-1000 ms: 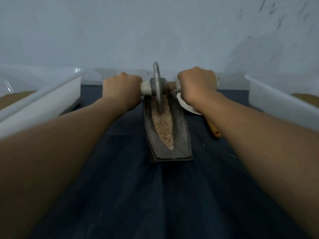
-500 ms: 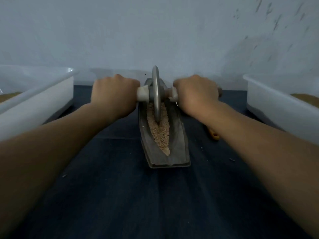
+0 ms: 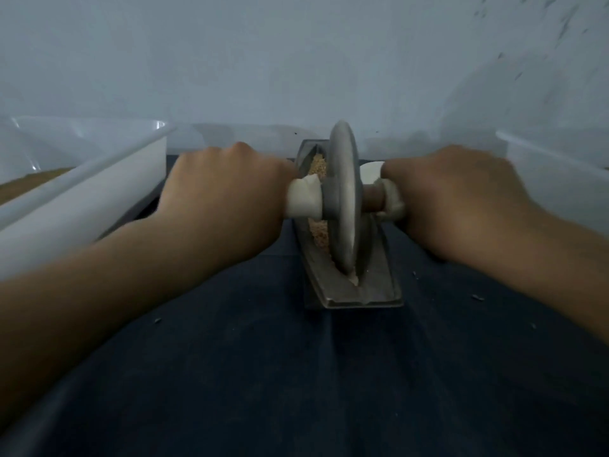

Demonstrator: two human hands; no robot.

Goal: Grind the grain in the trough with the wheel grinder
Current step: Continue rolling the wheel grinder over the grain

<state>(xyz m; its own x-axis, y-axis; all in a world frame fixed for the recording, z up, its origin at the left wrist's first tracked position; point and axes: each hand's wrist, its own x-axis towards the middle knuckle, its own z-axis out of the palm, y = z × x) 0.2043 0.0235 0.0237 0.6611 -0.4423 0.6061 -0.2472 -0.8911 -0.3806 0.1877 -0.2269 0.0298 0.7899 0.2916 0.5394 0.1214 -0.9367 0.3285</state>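
Grain (image 3: 317,232) in trough (image 3: 346,293): we're mid-grind, left hand (image 3: 224,196) & right hand (image 3: 461,196) gripping wheel grinder (image 3: 342,199) by its axle. Next prob. roll fwd, evenly.

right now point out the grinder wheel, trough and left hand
grinder wheel (image 3: 344,153), head view, face of the disc
trough (image 3: 349,296), head view, near end rim
left hand (image 3: 227,189), head view, back of hand

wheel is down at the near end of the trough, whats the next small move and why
Probably push the wheel away toward the far end. It sits at the near tip of the trough, the left hand and right hand grip its handles, and the visible grain lies farther up.
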